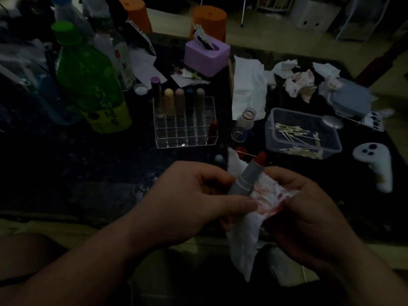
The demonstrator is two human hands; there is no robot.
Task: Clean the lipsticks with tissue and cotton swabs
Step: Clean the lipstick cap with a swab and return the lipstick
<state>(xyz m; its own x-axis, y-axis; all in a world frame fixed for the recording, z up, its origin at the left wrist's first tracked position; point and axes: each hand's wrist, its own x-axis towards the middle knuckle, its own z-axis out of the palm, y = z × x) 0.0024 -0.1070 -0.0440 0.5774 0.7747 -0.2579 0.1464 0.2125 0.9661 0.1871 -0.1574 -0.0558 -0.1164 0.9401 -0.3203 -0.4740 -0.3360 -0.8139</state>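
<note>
Dimly lit throughout. Near the bottom centre, holding a grey lipstick [246,178] in the left grip [189,195], thumb and fingers curled round the lower barrel, with the red bullet tilted up and away. Clamping a red-smeared tissue [267,199] in the right grip [309,215], fingers closed on it, pressed against the side of the tube and hanging down between the forearms. Both raised over the near edge of the dark surface [88,164], not resting on it.

Farther back, standing on the surface: a clear organiser [176,138] with a row of capped lipsticks [169,102] upright along its back and one dark red lipstick [213,131] at its right end. Just right of that, a small glass bottle [244,122], then a clear tub [302,111] with cotton swabs [293,129] loose inside. Between tub and grips, a single swab [247,154] lying flat.

Behind the bottle, a flat white tissue sheet [249,89]; to its right, crumpled stained tissues [300,82]; to its left, a purple tissue box [206,56]. Far left, a tall green bottle [88,80]. Far right, a white controller [375,164].
</note>
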